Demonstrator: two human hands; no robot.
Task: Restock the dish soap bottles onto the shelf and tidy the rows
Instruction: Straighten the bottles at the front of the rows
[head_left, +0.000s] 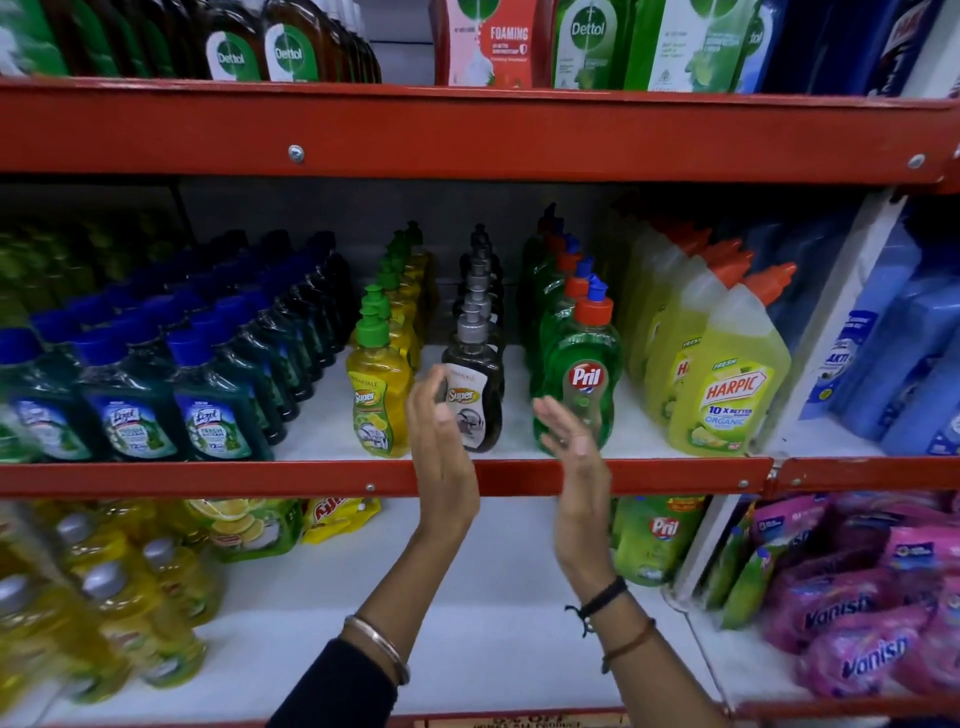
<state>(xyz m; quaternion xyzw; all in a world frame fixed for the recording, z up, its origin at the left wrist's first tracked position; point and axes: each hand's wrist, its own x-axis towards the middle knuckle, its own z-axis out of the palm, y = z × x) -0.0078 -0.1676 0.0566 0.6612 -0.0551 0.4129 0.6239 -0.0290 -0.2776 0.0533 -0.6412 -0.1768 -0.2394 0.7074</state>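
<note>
On the middle shelf (311, 475) stand three rows of dish soap. A yellow Super bottle (376, 395) with a green cap heads the left row. A dark Super bottle (475, 374) with a grey cap heads the middle row. A green Pril bottle (584, 379) with a red cap heads the right row. My left hand (441, 452) is raised, fingers apart, just in front of the dark bottle's left side. My right hand (576, 457) is open in front of the Pril bottle's lower left. Neither hand holds anything.
Dark blue-capped Lizol bottles (208, 410) fill the shelf's left, yellow Harpic bottles (727, 395) its right. Above are Dettol bottles (285, 47). Below lie yellow bottles (130, 613), a Pril pouch (654, 540) and pink Vanish packs (857, 623). Red shelf edges jut forward.
</note>
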